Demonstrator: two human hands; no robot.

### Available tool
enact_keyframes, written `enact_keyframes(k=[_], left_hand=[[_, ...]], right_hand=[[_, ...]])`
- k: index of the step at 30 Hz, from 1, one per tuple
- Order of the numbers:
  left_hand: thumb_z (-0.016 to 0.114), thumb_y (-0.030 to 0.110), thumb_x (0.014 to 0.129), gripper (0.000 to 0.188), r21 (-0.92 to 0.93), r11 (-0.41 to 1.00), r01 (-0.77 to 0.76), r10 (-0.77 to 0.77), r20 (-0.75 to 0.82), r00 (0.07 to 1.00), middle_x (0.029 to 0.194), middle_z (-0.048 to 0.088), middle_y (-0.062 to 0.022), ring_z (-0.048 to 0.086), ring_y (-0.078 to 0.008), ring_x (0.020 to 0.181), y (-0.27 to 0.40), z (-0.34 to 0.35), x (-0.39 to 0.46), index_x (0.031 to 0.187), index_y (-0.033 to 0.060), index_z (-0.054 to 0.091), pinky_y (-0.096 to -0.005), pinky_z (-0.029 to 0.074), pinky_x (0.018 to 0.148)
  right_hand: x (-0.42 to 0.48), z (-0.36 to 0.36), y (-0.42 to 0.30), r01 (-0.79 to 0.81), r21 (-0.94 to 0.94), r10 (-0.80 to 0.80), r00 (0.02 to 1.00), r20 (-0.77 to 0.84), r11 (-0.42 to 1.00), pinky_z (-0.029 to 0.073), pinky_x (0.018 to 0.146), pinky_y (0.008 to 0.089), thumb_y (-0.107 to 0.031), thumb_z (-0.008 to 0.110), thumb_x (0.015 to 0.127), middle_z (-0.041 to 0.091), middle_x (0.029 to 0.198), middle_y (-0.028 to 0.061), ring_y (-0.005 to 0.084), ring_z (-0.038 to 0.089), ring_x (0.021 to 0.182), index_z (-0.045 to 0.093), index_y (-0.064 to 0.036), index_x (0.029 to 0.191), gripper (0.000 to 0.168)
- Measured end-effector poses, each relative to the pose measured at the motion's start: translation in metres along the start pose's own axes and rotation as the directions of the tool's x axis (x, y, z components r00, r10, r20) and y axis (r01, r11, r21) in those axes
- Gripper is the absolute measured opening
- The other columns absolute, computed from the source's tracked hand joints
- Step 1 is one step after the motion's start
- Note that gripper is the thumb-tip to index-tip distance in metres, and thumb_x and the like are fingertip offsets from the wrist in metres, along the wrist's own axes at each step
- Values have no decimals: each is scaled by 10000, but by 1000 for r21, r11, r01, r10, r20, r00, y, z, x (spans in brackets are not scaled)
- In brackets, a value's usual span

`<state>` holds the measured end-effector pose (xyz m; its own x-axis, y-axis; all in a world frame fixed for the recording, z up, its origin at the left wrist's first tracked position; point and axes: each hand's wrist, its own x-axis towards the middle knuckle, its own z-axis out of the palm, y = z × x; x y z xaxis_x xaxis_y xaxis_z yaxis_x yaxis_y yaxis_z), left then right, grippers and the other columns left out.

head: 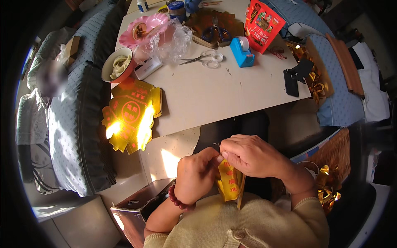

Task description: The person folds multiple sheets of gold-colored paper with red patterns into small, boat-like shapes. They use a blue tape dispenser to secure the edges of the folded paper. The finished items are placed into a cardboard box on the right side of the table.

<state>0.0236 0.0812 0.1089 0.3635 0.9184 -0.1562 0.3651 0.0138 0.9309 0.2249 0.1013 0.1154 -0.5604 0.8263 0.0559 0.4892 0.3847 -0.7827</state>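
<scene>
Close to my chest, a gold foil-card piece (230, 183) with red printed characters hangs from my fingers, partly folded. My left hand (198, 173), with a beaded bracelet on its wrist, pinches the upper edge. Right beside it, my right hand (248, 155) grips the same edge, thumb against the other hand's fingertips. My hands cover the top of the piece. A stack of flat, die-cut gold card blanks (130, 111) lies at the table's left corner, overhanging the edge, with bright sunlight glaring on it.
The table (198, 102) bears scissors with clear handles (204, 59), a blue tape dispenser (242, 52), a food bowl (117, 65), a red pouch (263, 26) and a phone on a stand (293, 81). A wicker basket (336, 155) with gold foil pieces stands at right, a dark box (136, 204) at lower left.
</scene>
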Motion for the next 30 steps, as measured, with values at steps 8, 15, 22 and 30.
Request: enact_keyframes(k=[8,15,22,30], left_hand=[[608,152,1030,220,-362,917,168,-143,93,985,720,647,-33,613,-92,613,-12,1,12,910,-30,634,-238,472,551],[610,254,1031,262,-545,758,357,-313,175,933,647,501,44,478,-43,531,-22,-1,27,855,59,612,-196,347,460],[537,229,1043,188,-887,317,337,-588,95,803,857,677,-20,627,-95,657,-86,2,8,995,76,634,-195,483,505],[510,175,1049,210,-937,-137,321,-670,326,667,1103,700,-80,685,-184,914,-141,31,-53,1142,28,628,-242,586,687]], right_hand=[[3,5,25,-186,238,162,980,116,953,435,589,376,-252,551,1033,560,680,114,290,551,624,533,-10,801,336],[6,36,57,-362,696,313,927,204,619,462,714,250,-357,496,1082,535,778,-33,48,502,781,624,-14,923,399],[-33,35,59,-92,737,173,984,-34,670,408,1037,330,-565,437,1042,559,1342,105,143,530,1151,358,-38,1508,708],[-57,59,45,-127,495,166,986,-35,859,416,1091,359,-387,682,967,479,1451,139,254,501,1323,444,-41,1481,663]])
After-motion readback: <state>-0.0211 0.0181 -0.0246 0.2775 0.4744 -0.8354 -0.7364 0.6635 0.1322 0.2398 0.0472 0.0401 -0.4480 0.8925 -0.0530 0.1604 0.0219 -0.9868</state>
